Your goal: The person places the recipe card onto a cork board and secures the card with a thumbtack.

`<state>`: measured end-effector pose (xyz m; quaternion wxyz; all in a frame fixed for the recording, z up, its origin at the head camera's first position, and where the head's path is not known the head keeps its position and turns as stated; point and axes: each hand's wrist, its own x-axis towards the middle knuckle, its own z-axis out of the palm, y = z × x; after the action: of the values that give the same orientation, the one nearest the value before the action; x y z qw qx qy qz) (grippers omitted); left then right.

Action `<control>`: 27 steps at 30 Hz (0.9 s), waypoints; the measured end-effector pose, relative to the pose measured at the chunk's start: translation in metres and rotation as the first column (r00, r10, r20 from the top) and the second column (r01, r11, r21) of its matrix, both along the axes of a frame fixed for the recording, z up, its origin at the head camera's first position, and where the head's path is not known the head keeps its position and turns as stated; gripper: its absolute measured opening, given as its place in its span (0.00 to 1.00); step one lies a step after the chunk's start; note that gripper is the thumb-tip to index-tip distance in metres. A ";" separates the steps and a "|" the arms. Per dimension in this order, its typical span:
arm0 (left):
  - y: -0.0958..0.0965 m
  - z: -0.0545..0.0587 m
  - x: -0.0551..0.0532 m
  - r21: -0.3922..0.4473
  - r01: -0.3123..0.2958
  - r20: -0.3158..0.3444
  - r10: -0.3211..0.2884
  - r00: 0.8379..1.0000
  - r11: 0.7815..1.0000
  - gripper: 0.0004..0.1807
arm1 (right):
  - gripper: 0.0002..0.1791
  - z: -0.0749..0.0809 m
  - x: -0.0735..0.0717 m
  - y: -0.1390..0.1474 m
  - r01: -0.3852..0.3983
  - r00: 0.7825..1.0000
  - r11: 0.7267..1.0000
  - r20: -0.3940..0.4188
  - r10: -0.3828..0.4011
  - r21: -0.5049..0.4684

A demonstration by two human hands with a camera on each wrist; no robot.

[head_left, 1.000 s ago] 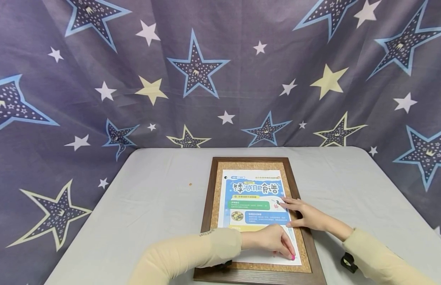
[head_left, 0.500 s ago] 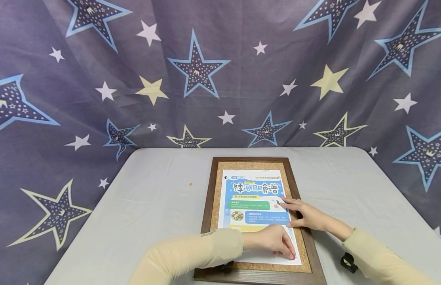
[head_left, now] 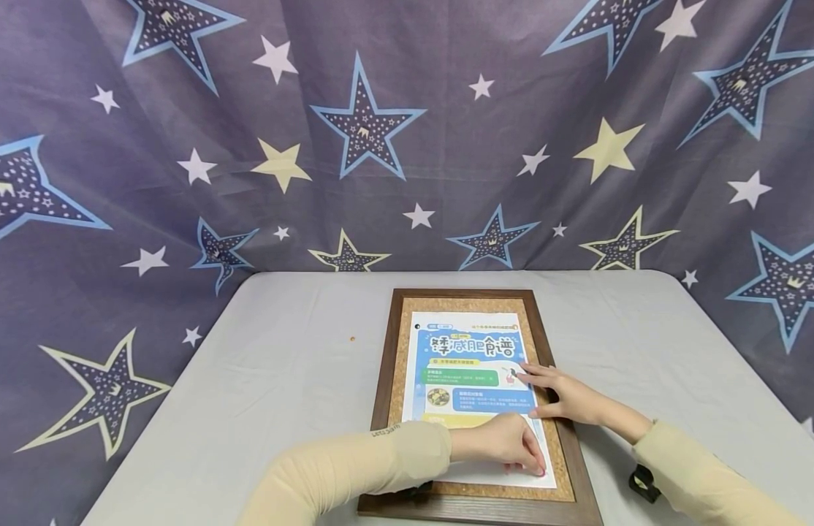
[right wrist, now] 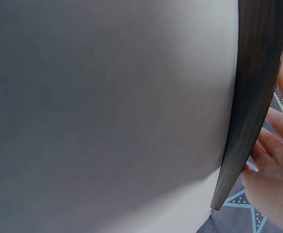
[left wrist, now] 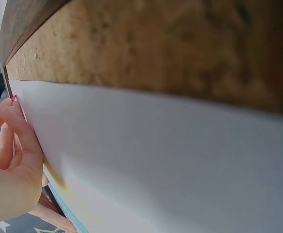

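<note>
A printed sheet (head_left: 476, 365) lies on a cork board (head_left: 565, 482) with a dark wooden frame (head_left: 383, 365). At the sheet's lower right corner my left hand (head_left: 506, 442) pinches a small pink push pin (left wrist: 14, 98) between thumb and finger; the fingers cover most of it. My right hand (head_left: 571, 398) rests across the frame's right side, fingers spread, with fingertips on the sheet's right edge. In the right wrist view that hand (right wrist: 272, 150) appears beyond the dark frame edge. A black dot (head_left: 417, 326) and an orange one (head_left: 514, 327) mark the sheet's top corners.
The board lies on a table with a pale grey cloth (head_left: 302, 387). A tiny orange thing (head_left: 352, 339) sits on the cloth left of the board. Behind the table hangs a star-patterned curtain (head_left: 446, 146).
Less of the pink push pin shows under my left fingertips than a second ago. My left hand has shifted very slightly right; my right hand stays in place.
</note>
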<state>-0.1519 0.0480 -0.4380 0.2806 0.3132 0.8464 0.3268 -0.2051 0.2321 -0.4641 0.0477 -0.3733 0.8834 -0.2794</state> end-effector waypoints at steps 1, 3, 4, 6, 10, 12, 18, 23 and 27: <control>0.000 0.000 0.000 0.001 0.000 0.002 0.000 1.000 1.000 0.03 | 0.36 0.000 0.000 0.000 0.002 1.000 1.000 0.001 -0.002 0.002; 0.000 0.001 0.000 0.004 0.000 0.009 0.000 1.000 1.000 0.03 | 0.36 0.000 0.000 0.000 0.004 1.000 1.000 0.002 -0.004 0.004; 0.000 0.001 0.000 0.004 -0.001 0.010 0.001 1.000 1.000 0.03 | 0.36 0.000 0.000 0.000 0.004 1.000 1.000 0.001 -0.004 0.004; 0.000 0.000 -0.001 0.007 -0.005 0.010 0.005 1.000 1.000 0.03 | 0.36 0.001 0.000 0.000 0.004 1.000 1.000 0.002 -0.004 0.006; -0.001 -0.002 -0.001 0.019 -0.015 0.018 0.014 1.000 1.000 0.03 | 0.36 0.002 0.001 -0.001 0.004 1.000 1.000 0.007 -0.004 0.006; -0.001 -0.003 -0.001 0.032 -0.014 0.031 0.013 0.999 0.999 0.03 | 0.36 0.001 0.001 0.000 0.002 1.000 1.000 0.008 -0.002 0.005; -0.002 -0.005 -0.003 0.067 -0.017 0.079 0.012 0.997 0.998 0.03 | 0.36 0.000 0.000 0.000 -0.002 1.000 1.000 0.004 0.002 0.006; -0.002 -0.006 -0.004 0.074 -0.027 0.094 0.020 0.995 0.997 0.02 | 0.36 0.001 0.000 0.000 0.000 1.000 1.000 0.000 0.000 0.004; -0.001 -0.006 -0.004 0.079 -0.040 0.110 0.031 0.993 0.996 0.02 | 0.35 0.001 0.000 0.000 0.003 1.000 1.000 0.008 -0.003 0.003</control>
<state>-0.1554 0.0467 -0.4435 0.3074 0.2908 0.8214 0.3823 -0.2046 0.2321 -0.4631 0.0515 -0.3710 0.8841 -0.2795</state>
